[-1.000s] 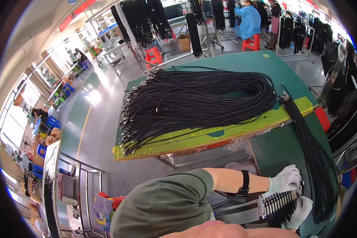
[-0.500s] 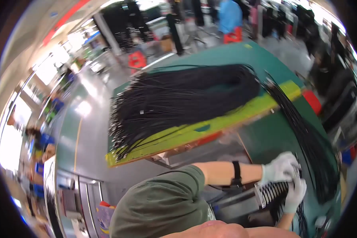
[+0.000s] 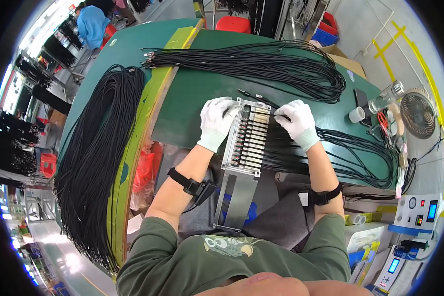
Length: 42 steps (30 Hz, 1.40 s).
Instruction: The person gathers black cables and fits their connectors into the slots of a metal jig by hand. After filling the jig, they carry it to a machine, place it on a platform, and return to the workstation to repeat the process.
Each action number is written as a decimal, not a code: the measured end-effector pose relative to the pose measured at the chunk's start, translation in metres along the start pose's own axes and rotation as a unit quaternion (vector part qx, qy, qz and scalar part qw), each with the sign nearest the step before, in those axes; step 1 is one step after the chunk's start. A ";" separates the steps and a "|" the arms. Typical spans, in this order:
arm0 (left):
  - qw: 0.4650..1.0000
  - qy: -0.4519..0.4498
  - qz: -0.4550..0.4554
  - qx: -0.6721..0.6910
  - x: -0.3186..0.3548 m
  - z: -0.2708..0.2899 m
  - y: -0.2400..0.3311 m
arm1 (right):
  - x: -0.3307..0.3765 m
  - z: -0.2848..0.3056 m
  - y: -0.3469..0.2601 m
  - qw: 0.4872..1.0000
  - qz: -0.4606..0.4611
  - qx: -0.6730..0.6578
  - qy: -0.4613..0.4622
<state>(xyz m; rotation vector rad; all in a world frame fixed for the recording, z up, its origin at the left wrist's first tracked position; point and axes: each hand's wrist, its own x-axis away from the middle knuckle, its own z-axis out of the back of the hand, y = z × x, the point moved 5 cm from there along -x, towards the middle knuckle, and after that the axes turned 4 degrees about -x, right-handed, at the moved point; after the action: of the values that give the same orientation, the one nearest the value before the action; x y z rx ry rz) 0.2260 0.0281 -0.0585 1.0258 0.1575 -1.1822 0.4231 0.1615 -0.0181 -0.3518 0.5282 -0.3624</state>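
From the head camera, the left hand in a white glove lay half closed on the top left edge of the metal rack, steadying it. The right hand pinched one thin black cable at its top slot. The step seemed to be loading cables into slots; the next move probably needed careful alignment with a free slot.

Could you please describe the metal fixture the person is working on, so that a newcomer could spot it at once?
Start at the green table and find the two white-gloved hands at its near edge. Between the left hand and right hand lies a long grey metal fixture. Unlike the loose black cables around it, it holds cable ends in a neat parallel row.
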 end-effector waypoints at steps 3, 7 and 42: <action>0.999 -0.033 0.006 -0.024 0.003 -0.006 -0.005 | 0.000 -0.001 -0.003 1.000 0.009 0.027 0.005; 0.998 -0.046 0.019 -0.037 0.005 -0.007 -0.011 | 0.000 -0.006 -0.003 0.998 0.014 0.061 -0.012; 0.992 -0.076 -0.062 -0.080 0.000 -0.019 0.022 | -0.011 0.000 0.027 0.998 -0.046 0.014 0.032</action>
<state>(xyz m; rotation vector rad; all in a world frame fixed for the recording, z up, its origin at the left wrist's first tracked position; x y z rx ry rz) 0.2517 0.0415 -0.0564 0.7904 0.1948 -1.3346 0.4212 0.1903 -0.0245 -0.3392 0.5708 -0.4706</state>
